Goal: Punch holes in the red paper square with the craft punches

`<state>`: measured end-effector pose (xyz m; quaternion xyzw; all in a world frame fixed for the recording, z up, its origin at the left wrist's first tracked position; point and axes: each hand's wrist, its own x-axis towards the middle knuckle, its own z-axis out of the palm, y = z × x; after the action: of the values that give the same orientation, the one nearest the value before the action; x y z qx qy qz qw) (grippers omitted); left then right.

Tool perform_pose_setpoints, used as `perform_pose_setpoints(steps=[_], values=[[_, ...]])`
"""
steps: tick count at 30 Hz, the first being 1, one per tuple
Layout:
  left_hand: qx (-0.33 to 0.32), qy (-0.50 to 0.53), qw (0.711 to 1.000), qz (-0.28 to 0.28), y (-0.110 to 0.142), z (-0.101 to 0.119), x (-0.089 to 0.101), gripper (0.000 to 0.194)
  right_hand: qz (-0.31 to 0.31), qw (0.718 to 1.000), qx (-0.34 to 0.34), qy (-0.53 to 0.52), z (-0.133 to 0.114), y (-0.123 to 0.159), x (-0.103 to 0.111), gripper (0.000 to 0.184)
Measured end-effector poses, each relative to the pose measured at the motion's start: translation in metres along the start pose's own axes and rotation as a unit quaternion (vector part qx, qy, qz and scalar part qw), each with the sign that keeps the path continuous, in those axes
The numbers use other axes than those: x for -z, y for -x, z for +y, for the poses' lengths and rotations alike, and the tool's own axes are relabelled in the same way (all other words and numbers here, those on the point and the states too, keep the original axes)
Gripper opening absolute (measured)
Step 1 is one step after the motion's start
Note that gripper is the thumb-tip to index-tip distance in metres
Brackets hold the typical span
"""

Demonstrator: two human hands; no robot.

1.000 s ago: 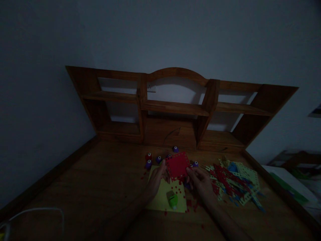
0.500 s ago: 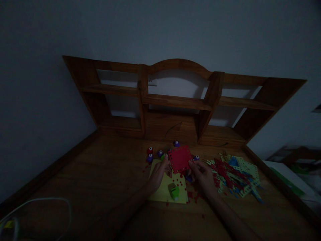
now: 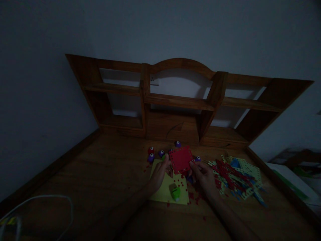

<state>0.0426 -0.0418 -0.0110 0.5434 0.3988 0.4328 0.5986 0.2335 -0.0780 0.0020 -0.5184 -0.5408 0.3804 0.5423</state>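
A square red sheet of paper (image 3: 181, 160) with punched holes along its edges is held up over the desk. My right hand (image 3: 203, 174) pinches its lower right corner between thumb and fingers. Beside the left edge is my left hand (image 3: 159, 174), fingers apart; whether they touch the sheet I cannot tell. Below lies a yellow sheet (image 3: 163, 190), scattered with small red punched bits. On it rests a green craft punch (image 3: 176, 193). Behind the hands stand several small punches with eye-like tops, among them a red one (image 3: 151, 150) and a purple one (image 3: 150, 158).
A heap of red, yellow and blue punched paper strips (image 3: 233, 177) lies on the right of the wooden desk (image 3: 112, 167). A wooden shelf unit (image 3: 173, 127) stands along the back. A white cable (image 3: 50, 196) loops at the lower left. The light is dim.
The view has tilted and shifted slightly. The red sheet stays held up in my right hand, with my left hand still beside its left edge.
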Motion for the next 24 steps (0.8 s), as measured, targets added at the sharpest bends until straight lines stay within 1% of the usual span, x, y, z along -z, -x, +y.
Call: perform_pose_setpoints(steps=[3, 7, 13, 18, 21, 24], values=[[-0.013, -0.012, 1.000, -0.003, -0.0005, -0.0001, 0.0008, 0.077, -0.005, 1.000, 0.002, -0.007, 0.0016, -0.0002, 0.0003, 0.034], [-0.014, -0.022, 1.000, -0.004, -0.0019, -0.0001, 0.0011, 0.080, 0.000, 1.000, -0.001, -0.013, 0.0010, 0.0001, 0.0003, 0.031], [-0.010, -0.023, 1.000, 0.004, -0.0030, -0.0013, 0.0013, 0.076, -0.005, 1.000, 0.000, -0.022, 0.0000, 0.0001, 0.0002, 0.032], [-0.016, -0.017, 0.999, -0.021, -0.0024, 0.0010, 0.0010, 0.075, -0.014, 1.000, -0.002, -0.023, 0.0025, 0.0006, 0.0025, 0.025], [-0.013, -0.018, 1.000, -0.016, -0.0029, 0.0014, 0.0011, 0.076, -0.019, 0.999, -0.009, -0.032, 0.0045, 0.0010, 0.0031, 0.022], [-0.007, -0.011, 1.000, -0.016, -0.0040, 0.0008, 0.0013, 0.076, -0.012, 0.999, -0.007, -0.029, 0.0066, 0.0010, 0.0025, 0.024]])
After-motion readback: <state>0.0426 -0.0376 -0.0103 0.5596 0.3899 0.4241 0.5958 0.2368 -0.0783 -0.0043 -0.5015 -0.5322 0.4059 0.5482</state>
